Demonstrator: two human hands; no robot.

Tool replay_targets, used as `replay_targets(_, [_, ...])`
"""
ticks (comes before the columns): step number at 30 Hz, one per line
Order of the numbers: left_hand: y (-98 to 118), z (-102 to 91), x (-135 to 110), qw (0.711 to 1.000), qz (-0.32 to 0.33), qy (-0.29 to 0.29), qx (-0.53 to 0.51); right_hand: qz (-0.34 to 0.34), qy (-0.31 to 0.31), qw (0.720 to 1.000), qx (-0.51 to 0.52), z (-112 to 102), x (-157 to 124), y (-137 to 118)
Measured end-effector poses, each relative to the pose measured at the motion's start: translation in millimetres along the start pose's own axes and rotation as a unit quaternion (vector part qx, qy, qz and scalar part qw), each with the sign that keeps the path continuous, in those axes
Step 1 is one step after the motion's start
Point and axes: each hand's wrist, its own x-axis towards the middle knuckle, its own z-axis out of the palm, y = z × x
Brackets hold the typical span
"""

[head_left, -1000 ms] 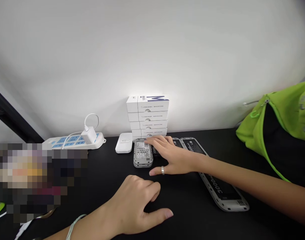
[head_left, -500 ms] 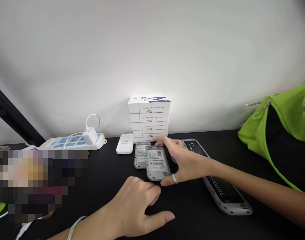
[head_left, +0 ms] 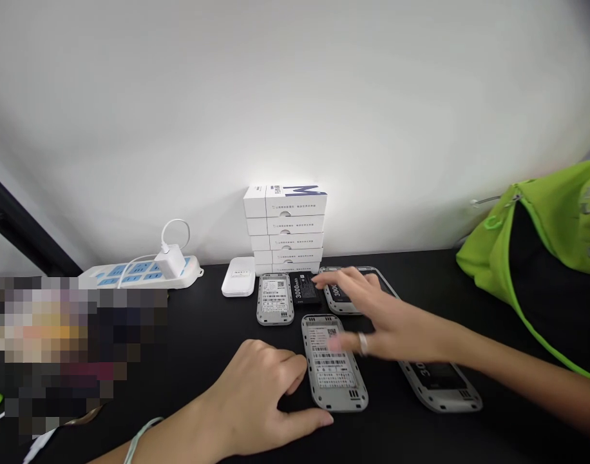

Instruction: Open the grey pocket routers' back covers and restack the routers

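A grey device casing (head_left: pixel 331 380) with an open battery bay and a printed label lies face down on the black table, near me. My left hand (head_left: pixel 261 393) rests beside its left edge, fingers curled and thumb stretched out apart, holding nothing. Above it hovers my right hand (head_left: pixel 386 316), open, thumb over the label and index fingertip by a black 3000 mAh battery (head_left: pixel 305 290). Another empty grey casing (head_left: pixel 274 309) lies left of that battery. Casings with batteries in them (head_left: pixel 338 299) (head_left: pixel 440 380) lie partly under my right hand and forearm.
White boxes (head_left: pixel 288 225) are stacked against the wall, with a white device (head_left: pixel 238 277) to their left. A power strip (head_left: pixel 193 270) bears a plugged-in charger (head_left: pixel 169 261). On the right sits a green and black bag (head_left: pixel 498 238). The left corner is blurred out.
The casing that my right hand held has come nearer and now lies on the table, let go. My right hand has moved right, uncovering the battery. My left hand has hardly moved.
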Motion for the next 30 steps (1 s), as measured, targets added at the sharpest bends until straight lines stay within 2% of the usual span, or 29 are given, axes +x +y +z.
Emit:
replay_targets(3, [0.0,-0.2,-0.6,1.0,-0.004,-0.012,0.007,0.009,0.027,0.999,-0.029,-6.1,23.4,11.8])
replay_targets(7, [-0.3,0.1,-0.4,1.0,0.004,-0.003,0.011,-0.028,-0.022,0.998,-0.052,-4.1,46.4,19.9])
replay_targets(16, [0.2,0.5,0.2,1.0,0.002,-0.01,0.014,0.004,0.017,1.0,-0.022,5.4,53.4,18.4])
replay_targets(19, [0.7,0.1,0.3,1.0,0.002,-0.012,0.013,0.006,0.056,0.998,-0.01,5.8,47.7,18.1])
replay_targets(22, [0.9,-0.2,0.8,1.0,0.001,-0.014,0.008,-0.005,0.079,0.997,0.001,3.7,30.6,11.6])
replay_targets(30, [-0.2,0.6,0.9,1.0,-0.006,-0.013,-0.006,0.023,0.01,0.998,0.052,9.1,-21.6,-6.1])
